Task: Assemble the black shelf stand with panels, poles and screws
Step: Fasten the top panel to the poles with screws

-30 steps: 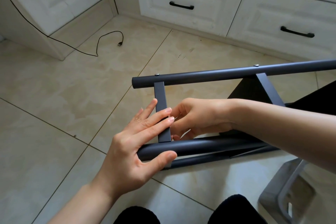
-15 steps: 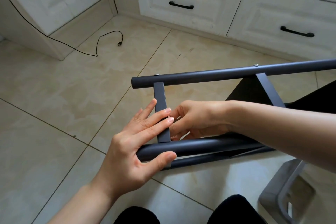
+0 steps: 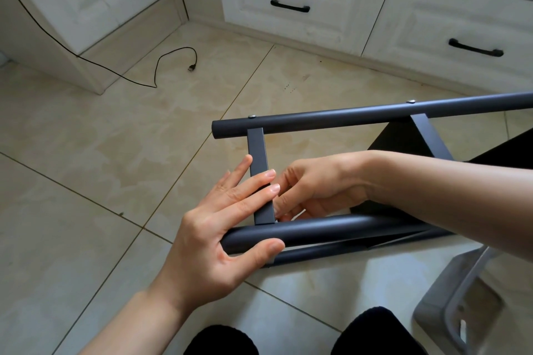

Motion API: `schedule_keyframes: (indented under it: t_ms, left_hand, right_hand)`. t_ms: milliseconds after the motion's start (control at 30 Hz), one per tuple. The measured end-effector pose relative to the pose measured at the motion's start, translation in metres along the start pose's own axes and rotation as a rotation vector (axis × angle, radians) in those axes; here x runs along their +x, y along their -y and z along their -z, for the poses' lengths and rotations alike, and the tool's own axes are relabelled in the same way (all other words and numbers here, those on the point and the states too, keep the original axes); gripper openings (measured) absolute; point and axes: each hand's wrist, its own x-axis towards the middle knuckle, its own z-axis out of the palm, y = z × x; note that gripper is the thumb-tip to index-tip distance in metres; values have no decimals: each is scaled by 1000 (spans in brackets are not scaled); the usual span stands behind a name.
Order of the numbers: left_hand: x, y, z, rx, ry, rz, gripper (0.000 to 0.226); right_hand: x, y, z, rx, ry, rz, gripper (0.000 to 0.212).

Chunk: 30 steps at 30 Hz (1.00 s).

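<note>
The black shelf frame lies on its side on the tiled floor. A far pole (image 3: 375,112) carries two screw heads (image 3: 252,116). A flat crossbar (image 3: 256,147) joins it to the near pole (image 3: 331,228), and a second crossbar (image 3: 427,135) and a black panel (image 3: 403,141) sit further right. My left hand (image 3: 219,228) lays straight fingers across the first crossbar, its thumb against the near pole's end. My right hand (image 3: 317,184) reaches from the right. Its curled fingertips pinch at that crossbar's lower end, and anything small between them is hidden.
White drawers with black handles (image 3: 290,6) line the far wall. A black USB cable (image 3: 173,60) trails over the floor at the left. A grey metal piece (image 3: 461,297) stands at the lower right. My knees (image 3: 222,340) are at the bottom edge.
My right hand has shifted slightly at the crossbar's lower end. My left hand and the frame have stayed put.
</note>
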Motion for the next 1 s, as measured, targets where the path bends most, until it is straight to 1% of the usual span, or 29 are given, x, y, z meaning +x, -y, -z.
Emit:
schedule_keyframes:
  t_ms: [67,367,600,667,833,867,933,1000]
  left_hand:
    - [0,0,0,-1,0,-1,56]
    - [0,0,0,-12,-6,-6,55]
    - [0,0,0,-18,-4,-7,55]
    - [0,0,-1,-16,-4,-8,54]
    - [0,-1,0,-12,-2,-10,55]
    - [0,0,0,-12,-1,-10,54]
    - [0,0,0,-13,2,-9,53]
    - [0,0,0,-13,3,-12,54]
  right_hand:
    - [0,0,0,-9,0,-3,18]
    - [-1,-2,0,-46,-16,-47,13]
    - [-1,-3,-1,39,44,-37,13]
    - [-1,-2,-2,56,45,-30,16]
    - [-3,-1,-1,4,5,-20,32]
    - [-4,-1,-2,-14,1,-23,31]
    - [-4,-1,-3,-43,-12,-32,20]
    - [-3,-2,-3,-70,-24,-32,15]
